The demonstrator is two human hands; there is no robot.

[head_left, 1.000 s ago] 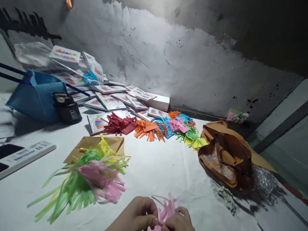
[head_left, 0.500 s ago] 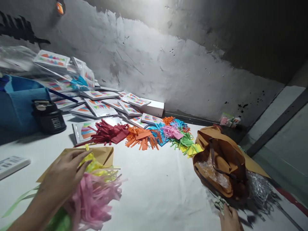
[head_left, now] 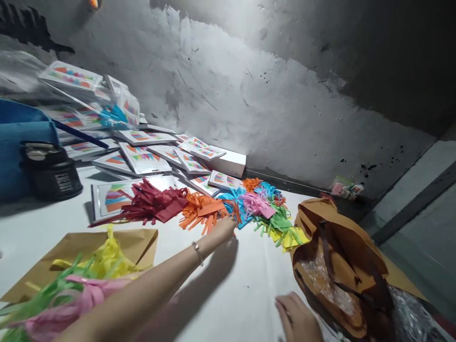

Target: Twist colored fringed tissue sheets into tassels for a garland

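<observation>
My left hand (head_left: 226, 229) reaches across to the row of paper tassels, at the edge of the blue tassel (head_left: 242, 214) and the orange tassel (head_left: 203, 209). Its fingertips are partly hidden, and whether they grip cannot be made out. Low on the right, my right hand (head_left: 299, 316) hovers over the white table, fingers loosely bent and nothing visible in them. Beneath my left forearm lie pink streamers (head_left: 85, 294), green streamers (head_left: 67, 285) and yellow streamers (head_left: 110, 254), partly over a brown paper envelope (head_left: 147, 242). A dark red tassel (head_left: 156, 202) sits left of the orange one.
An open brown bag (head_left: 309, 216) with clear plastic inside stands on the right. Boxes with printed tassel pictures (head_left: 144, 159) are piled at the back left. A black flask (head_left: 52, 173) and a blue bag (head_left: 21, 152) stand at the left. A wall (head_left: 221, 80) closes the back.
My left hand has left the yellow and pink streamers and moved right and away to the tassel row. My right hand has come left, away from the small pale bundle beside the brown bag.
</observation>
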